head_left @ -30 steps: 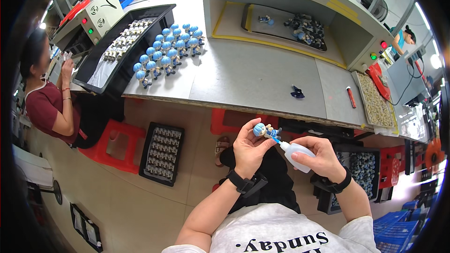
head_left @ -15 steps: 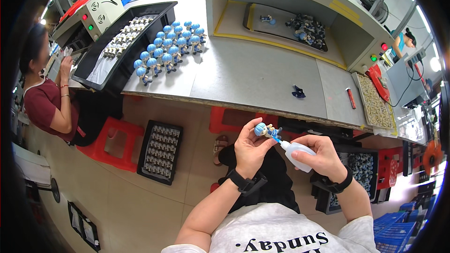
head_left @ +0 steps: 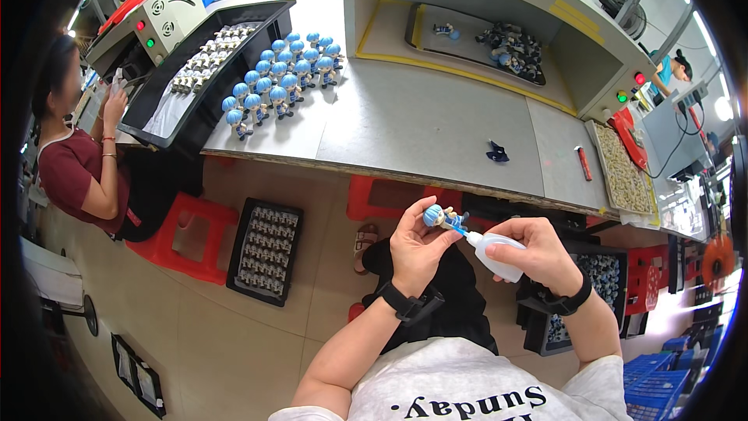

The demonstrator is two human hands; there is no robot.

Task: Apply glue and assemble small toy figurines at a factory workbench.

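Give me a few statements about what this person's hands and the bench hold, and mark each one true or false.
1. The left hand holds a small blue-headed figure. True.
2. The right hand holds a pair of scissors. False: it holds a small squeeze bottle whose nozzle points at the figure.
3. A group of blue-headed figures stands on the workbench. True.
4. The black tray of small parts sits on the workbench. False: it lies on the floor beside a red stool.
5. Both wrists are bare. False: each wears a dark band.
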